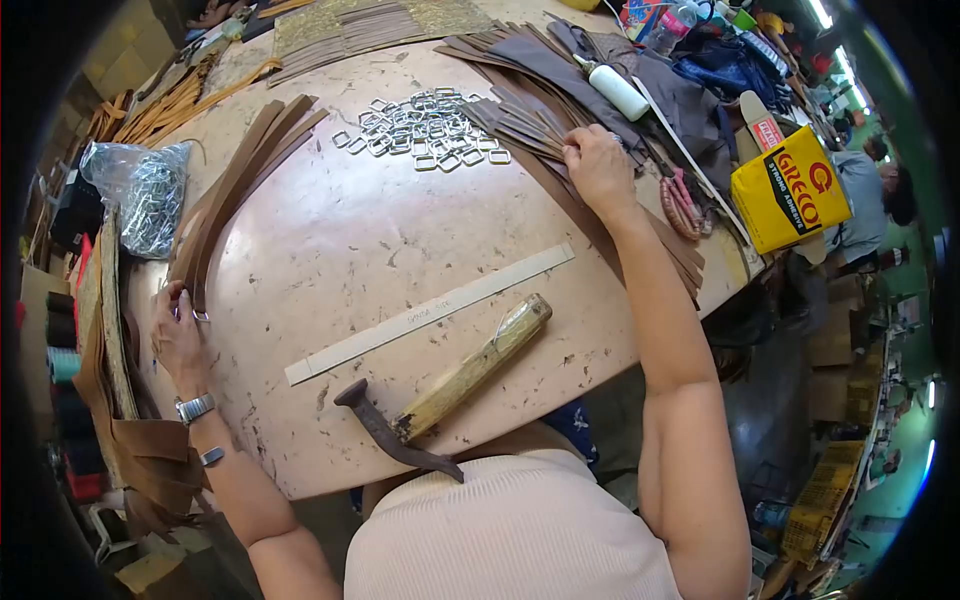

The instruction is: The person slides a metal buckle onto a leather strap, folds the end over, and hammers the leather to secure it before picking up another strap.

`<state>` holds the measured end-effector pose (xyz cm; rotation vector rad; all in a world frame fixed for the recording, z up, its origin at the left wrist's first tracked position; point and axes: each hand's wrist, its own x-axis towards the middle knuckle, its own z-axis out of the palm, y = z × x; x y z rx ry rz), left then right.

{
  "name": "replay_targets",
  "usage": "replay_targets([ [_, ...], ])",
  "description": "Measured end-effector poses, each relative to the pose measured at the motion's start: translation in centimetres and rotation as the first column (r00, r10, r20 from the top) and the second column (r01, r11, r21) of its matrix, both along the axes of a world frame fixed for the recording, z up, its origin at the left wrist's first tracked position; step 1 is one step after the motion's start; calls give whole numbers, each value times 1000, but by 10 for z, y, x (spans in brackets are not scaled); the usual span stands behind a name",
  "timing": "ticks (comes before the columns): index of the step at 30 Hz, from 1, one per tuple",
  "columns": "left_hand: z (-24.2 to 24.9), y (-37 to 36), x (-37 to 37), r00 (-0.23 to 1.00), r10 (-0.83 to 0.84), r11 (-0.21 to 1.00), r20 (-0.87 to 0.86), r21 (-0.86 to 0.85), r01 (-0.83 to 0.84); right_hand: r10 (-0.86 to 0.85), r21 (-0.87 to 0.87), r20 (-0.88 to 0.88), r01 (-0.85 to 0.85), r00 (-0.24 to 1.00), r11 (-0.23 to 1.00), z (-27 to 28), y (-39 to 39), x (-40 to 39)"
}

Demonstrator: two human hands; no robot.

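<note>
The left hand (178, 335) was at the left side of the table (400, 230), with its fingers bent. A metal ring (201, 317) was right by its fingers, near the ends of some long brown strips (232, 185). I could not tell if the hand had hold of the ring or the strips. The right hand (603, 172) was at the far right, with its fingers partly closed. They touched a bunch of thin strips (515, 122), but I could not tell if they pinched any.

A pile of rings (415, 125) lay at the far side, between the two hands and just left of the bunch. A clear bag (150, 200) full of shiny metal bits sat on the left. A flat pale strip (430, 314) lay slanted in the middle. On its near side was a hammer (472, 368) with a wooden handle. Far right were a white bottle (618, 93) and a yellow GRECO can (790, 195)
</note>
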<state>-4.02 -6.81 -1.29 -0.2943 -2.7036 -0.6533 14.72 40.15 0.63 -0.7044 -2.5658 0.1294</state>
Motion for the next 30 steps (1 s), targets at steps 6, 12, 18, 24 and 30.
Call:
replay_targets([
  [6,-1,-3,6,983,-20,999,-185,-34,14,-179,-154,23,180,984,971,-17,18,-4],
  [12,6,8,14,931,-70,997,-358,-47,57,-158,-255,-76,134,985,958,-22,26,-7],
  [18,10,28,24,867,-254,960,-428,-7,278,-184,-466,-138,100,973,879,-15,25,-5],
  [24,16,38,39,901,-434,872,14,258,416,62,-146,-330,-116,942,982,14,-11,4],
  [30,7,28,35,821,-480,873,308,254,415,539,-618,-236,-553,809,559,37,-134,-27],
])
